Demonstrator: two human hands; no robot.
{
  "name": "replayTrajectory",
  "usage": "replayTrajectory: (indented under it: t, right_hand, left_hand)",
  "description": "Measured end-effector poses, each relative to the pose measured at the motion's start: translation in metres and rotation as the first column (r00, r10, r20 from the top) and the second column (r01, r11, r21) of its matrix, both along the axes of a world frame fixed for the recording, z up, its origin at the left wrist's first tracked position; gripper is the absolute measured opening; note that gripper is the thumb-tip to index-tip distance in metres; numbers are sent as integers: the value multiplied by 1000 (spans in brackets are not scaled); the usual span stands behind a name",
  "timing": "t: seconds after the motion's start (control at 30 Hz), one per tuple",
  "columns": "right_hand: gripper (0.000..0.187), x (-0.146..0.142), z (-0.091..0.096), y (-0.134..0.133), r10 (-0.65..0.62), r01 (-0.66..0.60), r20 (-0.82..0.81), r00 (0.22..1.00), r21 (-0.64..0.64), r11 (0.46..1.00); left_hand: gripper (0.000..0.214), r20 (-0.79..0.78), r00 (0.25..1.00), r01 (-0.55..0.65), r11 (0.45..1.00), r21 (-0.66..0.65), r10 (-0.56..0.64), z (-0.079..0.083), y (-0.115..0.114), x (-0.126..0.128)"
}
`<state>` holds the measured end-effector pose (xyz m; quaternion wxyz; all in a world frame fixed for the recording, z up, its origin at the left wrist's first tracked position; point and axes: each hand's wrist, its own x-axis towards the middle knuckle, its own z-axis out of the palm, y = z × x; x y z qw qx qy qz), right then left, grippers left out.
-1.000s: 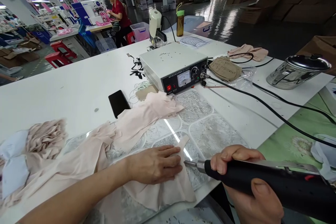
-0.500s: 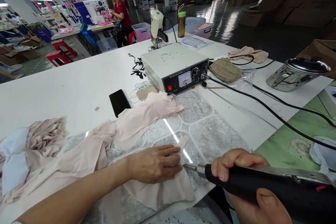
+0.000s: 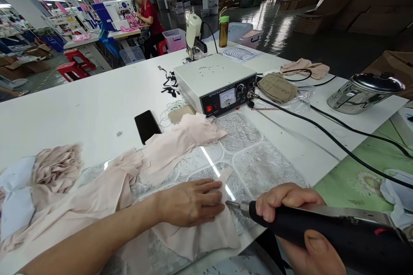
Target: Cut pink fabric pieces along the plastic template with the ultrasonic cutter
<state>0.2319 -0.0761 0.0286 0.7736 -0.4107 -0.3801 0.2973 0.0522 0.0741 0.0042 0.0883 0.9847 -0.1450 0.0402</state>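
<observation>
My left hand (image 3: pixel 190 202) lies flat with fingers stretched out, pressing a pale pink fabric piece (image 3: pixel 200 234) onto a scratched glass plate (image 3: pixel 258 163). A black handheld cutting tool (image 3: pixel 325 232) is gripped in my right hand (image 3: pixel 292 210). Its metal tip (image 3: pixel 232 204) touches the fabric right beside my left fingertips. A black cable (image 3: pixel 322 135) runs from the tool to a white control box (image 3: pixel 214 81) with a dial and knobs. More pink fabric (image 3: pixel 174 142) trails left across the plate.
A black phone (image 3: pixel 146 125) lies by the fabric. A steel pot with lid (image 3: pixel 364 90) stands at the right. A bottle (image 3: pixel 223 30), a small white machine (image 3: pixel 193 34), a tan fabric stack (image 3: pixel 277 86) and black scraps (image 3: pixel 168 84) lie farther back. A person in red sits at a sewing machine.
The tool's tip has crept slightly left toward my left fingertips. My left hand has stayed flat on the fabric.
</observation>
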Motion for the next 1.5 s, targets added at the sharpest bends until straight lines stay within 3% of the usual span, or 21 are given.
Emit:
replayTrajectory:
  t: [1.5]
  right_hand:
    - [16, 8, -9, 19, -29, 33, -41, 999, 108, 994]
  left_hand:
    - [26, 74, 997, 2, 1000, 21, -3, 1, -1, 1]
